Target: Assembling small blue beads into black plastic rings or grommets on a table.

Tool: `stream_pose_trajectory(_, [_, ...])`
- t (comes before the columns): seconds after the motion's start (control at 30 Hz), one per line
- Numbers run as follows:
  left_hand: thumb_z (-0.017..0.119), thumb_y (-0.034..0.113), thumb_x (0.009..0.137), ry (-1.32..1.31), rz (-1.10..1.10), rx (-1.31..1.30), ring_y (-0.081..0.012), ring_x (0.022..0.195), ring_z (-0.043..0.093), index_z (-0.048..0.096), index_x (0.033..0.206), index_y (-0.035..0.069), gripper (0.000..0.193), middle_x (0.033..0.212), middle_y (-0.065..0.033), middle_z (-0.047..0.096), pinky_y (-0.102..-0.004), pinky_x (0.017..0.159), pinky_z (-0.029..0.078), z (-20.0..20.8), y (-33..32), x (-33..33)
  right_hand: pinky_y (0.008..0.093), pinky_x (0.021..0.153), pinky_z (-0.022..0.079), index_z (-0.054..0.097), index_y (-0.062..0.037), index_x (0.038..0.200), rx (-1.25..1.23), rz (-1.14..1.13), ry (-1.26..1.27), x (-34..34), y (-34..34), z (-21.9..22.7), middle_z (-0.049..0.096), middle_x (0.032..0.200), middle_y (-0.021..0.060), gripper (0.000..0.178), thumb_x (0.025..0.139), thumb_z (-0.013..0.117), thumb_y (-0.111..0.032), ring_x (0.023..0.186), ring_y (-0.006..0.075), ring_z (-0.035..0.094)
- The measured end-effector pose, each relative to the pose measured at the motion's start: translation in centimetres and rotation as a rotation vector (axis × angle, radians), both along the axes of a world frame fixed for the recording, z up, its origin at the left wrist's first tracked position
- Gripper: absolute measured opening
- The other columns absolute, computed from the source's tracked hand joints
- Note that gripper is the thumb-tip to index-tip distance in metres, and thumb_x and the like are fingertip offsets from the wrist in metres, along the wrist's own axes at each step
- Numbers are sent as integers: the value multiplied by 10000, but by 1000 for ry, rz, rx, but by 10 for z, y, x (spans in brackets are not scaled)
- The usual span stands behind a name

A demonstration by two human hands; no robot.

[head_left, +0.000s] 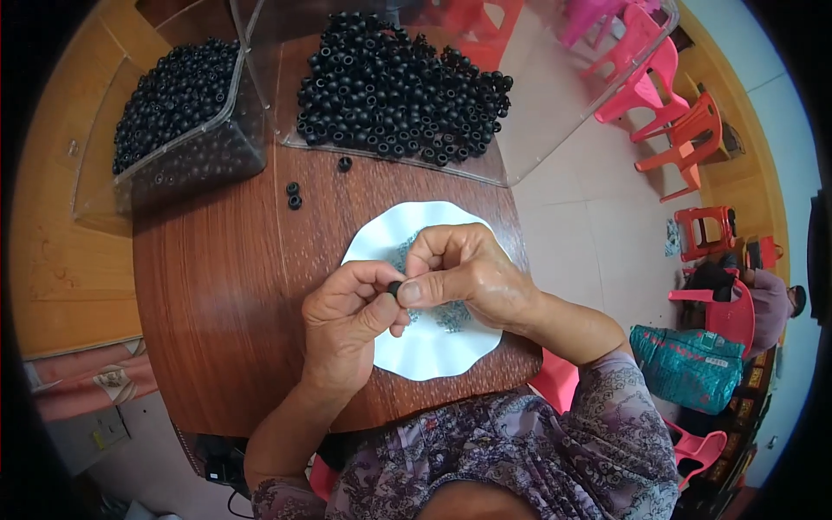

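Head view: L hand [342, 325] is in a pinch, thumb & index closed on a small hollow black cap [394, 289], other fingers curled in. Cap sits btwn the two hands' fingertips, above the wavy-rimmed white plate [416, 368]. R hand [472, 277]: thumb tip up against cap's R side, index bent in close above it; can't tell if it also grips a tiny bit, fingertips hide it.

For this fingertip work, IMO: keep L pinch firm but light so cap doesn't roll, turn its opening toward R thumb, press straight & evenly, not at a slant. Staying low over plate is wise, so a slip lands there, not on the floor.

Plate holds scattered blue-grey bits [453, 318], too fine to ID, partly behind the hands. Plate's on the brown wood-grain table [217, 303], near its R edge. Beyond, L of plate: two loose black caps [294, 196] together, plus a single one [344, 164] near the clear plastic bin [563, 113] w/ a big heap of black caps [390, 87]. Far L, a 2nd clear tub [251, 143] w/ more of same.
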State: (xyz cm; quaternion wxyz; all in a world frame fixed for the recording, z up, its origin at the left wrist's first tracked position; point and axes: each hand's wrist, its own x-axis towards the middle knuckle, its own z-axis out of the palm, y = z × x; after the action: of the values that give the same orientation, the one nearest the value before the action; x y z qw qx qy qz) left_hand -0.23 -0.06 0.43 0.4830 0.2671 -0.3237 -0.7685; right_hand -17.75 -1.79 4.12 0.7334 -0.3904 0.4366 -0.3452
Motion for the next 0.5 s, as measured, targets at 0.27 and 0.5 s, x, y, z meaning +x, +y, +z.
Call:
stream_pose_trajectory(0.27, [600,81,855,102,-61,112,-143,682,556,521,977,-44,192,842,-129,610,-271,623,454,0,-7,2,245,595,445,617,18,786,-505,-377,396,-11,-59,-4,614,699,58,52,771,612,-31,651,109,550])
stream_pose_trajectory(0.5, [575,11,842,98,-98,136,-158,683,555,543,980,-51,154,847,-140,616,-279,625,455,-8,-8,2,397,705,464,641,2,852,-871,-682,874,-28,-152,-29,639,840,190,133,744,576,-40,776,352,598])
